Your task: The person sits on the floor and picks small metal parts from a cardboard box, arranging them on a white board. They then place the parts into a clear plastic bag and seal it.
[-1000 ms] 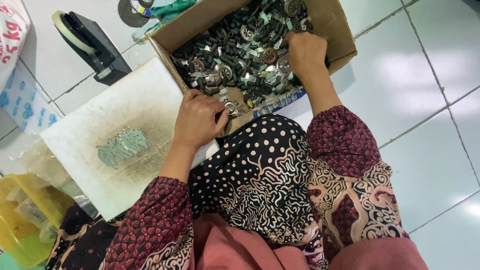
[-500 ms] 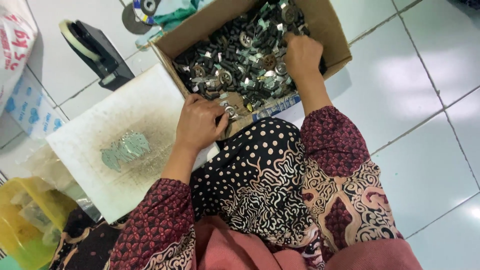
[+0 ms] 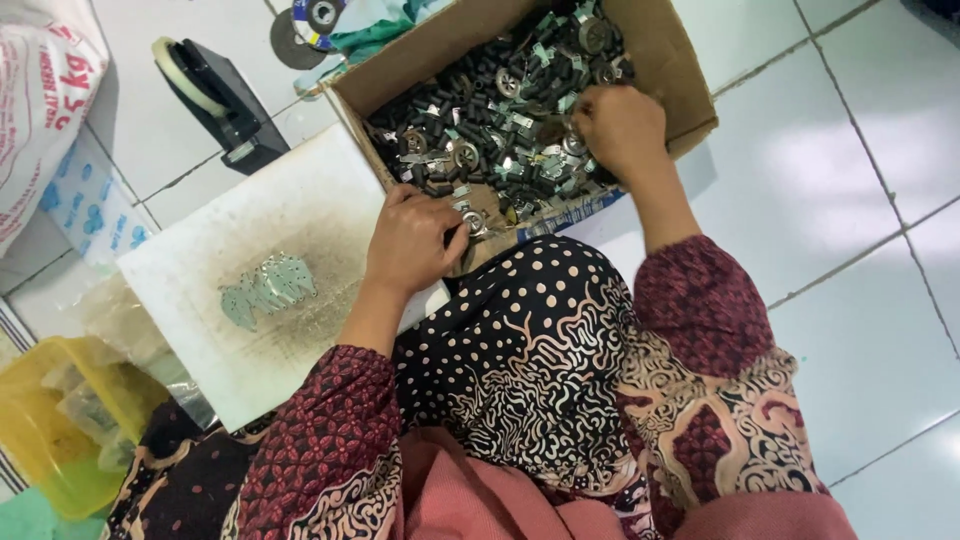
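Left hand pinches a small metal part at the near edge of the cardboard box. Right hand, fingers curled into the heap of parts; grip cannot be told. White board at nine o'clock of the box.

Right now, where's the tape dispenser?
In the head view, the black tape dispenser stands on the tiled floor at upper left, just left of the cardboard box and above the white board.

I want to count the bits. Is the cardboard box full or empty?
Nearly full. The cardboard box is open on top, with small black and silver metal parts covering its bottom; only its upper walls show bare.
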